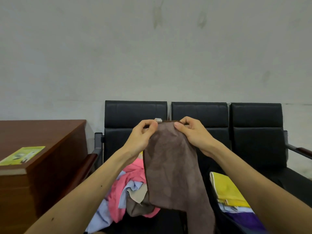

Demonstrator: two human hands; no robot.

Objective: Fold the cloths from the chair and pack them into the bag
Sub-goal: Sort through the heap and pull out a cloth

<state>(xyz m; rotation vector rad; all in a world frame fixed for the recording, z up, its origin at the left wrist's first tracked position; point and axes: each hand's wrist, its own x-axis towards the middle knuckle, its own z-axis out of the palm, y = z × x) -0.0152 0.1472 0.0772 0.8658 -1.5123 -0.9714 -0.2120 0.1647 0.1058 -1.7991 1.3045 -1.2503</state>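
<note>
Pale grey plastered wall [152,56] filled upper frame, faint stains near top. Row of three black padded seats [199,114] stood against it, dark reddish wooden armrests [87,162] at ends. Reddish-brown wooden desk [42,132] stood left; thick book with yellow-green cover [22,156] lay on it. Light was soft, even.

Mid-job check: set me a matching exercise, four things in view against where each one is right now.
Things:
1. brown cloth
2. pink cloth
3. yellow cloth
4. green-covered book

Places:
A. on the wooden desk
B. on top of the folded stack
C. held up, pinched by the left hand and the right hand
D. in the loose pile on the chair

Pairs: 1-C, 2-D, 3-B, 4-A
</note>
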